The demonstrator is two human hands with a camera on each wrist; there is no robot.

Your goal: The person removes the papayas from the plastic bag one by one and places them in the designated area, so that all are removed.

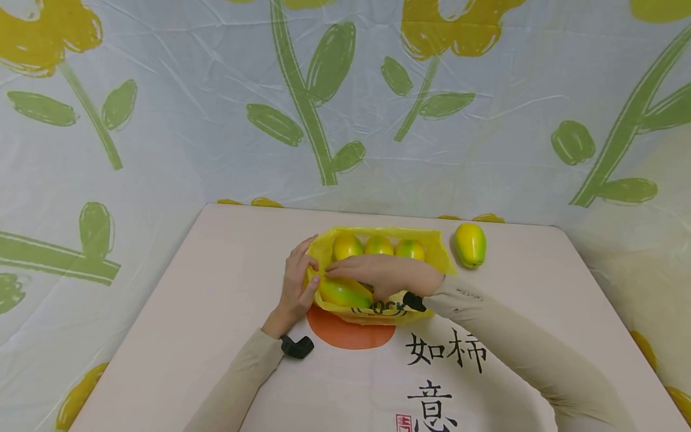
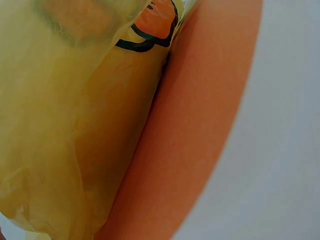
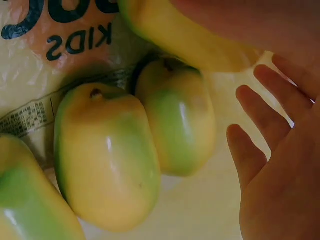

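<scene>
A yellow plastic bag [image 1: 442,259] lies with its mouth spread wide on the table. My left hand [image 1: 294,287] holds its left rim between thumb and fingers. Inside, a row of yellow-green papayas [image 1: 378,245] sits along the back; the right wrist view shows these papayas [image 3: 107,160] from close by. Another papaya [image 1: 344,293] lies at the front left of the bag, under my right hand [image 1: 391,273]. The right hand's fingers are extended and spread beside that papaya [image 3: 200,42]. Only the bag's side [image 2: 45,130] fills most of the left wrist view.
One more papaya [image 1: 469,245] stands apart on the table, right of the bag. The pale tablecloth [image 1: 227,264] carries an orange circle [image 1: 351,336] and black characters [image 1: 445,351]. A flower-printed curtain [image 1: 216,120] hangs behind the table.
</scene>
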